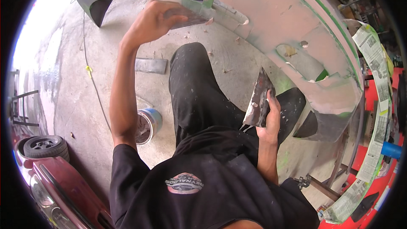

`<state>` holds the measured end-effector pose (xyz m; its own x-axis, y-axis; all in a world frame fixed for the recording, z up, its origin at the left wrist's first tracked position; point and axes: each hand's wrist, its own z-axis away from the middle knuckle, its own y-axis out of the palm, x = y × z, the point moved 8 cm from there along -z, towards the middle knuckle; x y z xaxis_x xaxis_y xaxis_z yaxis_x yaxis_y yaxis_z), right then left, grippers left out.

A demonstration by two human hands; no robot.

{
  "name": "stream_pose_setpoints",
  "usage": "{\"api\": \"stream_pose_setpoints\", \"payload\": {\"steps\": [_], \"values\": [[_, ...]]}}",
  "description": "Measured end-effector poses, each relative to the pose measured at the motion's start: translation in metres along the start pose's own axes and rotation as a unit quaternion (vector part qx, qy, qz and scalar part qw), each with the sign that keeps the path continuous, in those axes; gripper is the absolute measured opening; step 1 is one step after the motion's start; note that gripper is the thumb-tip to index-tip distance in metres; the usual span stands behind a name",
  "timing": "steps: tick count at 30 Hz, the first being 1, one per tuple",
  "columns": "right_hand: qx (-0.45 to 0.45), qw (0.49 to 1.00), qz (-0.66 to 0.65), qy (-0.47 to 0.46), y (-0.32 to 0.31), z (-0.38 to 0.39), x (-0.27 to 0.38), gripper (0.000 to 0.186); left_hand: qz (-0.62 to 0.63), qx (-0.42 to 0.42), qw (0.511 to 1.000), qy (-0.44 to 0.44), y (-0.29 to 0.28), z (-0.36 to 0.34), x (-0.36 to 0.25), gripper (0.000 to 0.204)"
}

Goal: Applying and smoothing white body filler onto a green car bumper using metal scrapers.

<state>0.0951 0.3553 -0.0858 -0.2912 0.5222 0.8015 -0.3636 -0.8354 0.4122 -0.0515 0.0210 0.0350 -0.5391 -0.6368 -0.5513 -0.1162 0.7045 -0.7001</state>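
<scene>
My left hand (159, 20) grips a thin, flat, putty-smeared spreader (190, 19), raised against the lower edge of a large curved bumper (271, 17) coated in pinkish filler with green patches, near one of its slotted openings. My right hand (271, 114), lower and to the right, is wrapped round a dark, wide blade (258, 101) with pale paste smeared on it, held upright in front of my right thigh. An open can (148, 128) of grey-brown paste stands on the floor left of my leg.
A flat grey block (150, 66) lies on the concrete floor. A cord (97, 93) runs along the left. A red car part (59, 182) and a wheel (46, 146) sit lower left. A newspaper-masked curved piece (373, 59) and red surfaces line the right, with a metal stand below.
</scene>
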Motion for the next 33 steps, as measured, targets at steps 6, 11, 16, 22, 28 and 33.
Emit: {"api": "stream_pose_setpoints", "payload": {"steps": [6,11,16,22,28,33], "values": [[0.011,1.0,-0.005,0.001,0.0,0.0,0.001,0.019,0.083,-0.016,0.996,-0.033,-0.018,0.009,0.002,0.023],[0.014,1.0,-0.005,0.02,0.001,0.0,-0.003,0.021,0.125,-0.07,0.989,-0.027,-0.019,0.006,0.004,0.022],[0.031,0.999,-0.009,0.022,0.003,-0.001,-0.005,0.024,0.065,0.077,0.99,-0.103,0.028,0.016,0.01,0.021],[0.008,0.999,-0.026,0.016,0.007,-0.007,-0.005,0.022,0.214,-0.001,0.966,-0.143,0.057,0.057,-0.027,0.021],[0.026,0.999,-0.016,-0.017,0.034,-0.012,0.002,0.016,0.292,-0.115,0.893,-0.323,0.076,0.105,-0.062,0.026],[0.019,0.999,-0.044,-0.021,0.054,-0.013,0.007,0.02,0.242,-0.155,0.913,-0.291,0.079,0.123,-0.111,0.026]]}}
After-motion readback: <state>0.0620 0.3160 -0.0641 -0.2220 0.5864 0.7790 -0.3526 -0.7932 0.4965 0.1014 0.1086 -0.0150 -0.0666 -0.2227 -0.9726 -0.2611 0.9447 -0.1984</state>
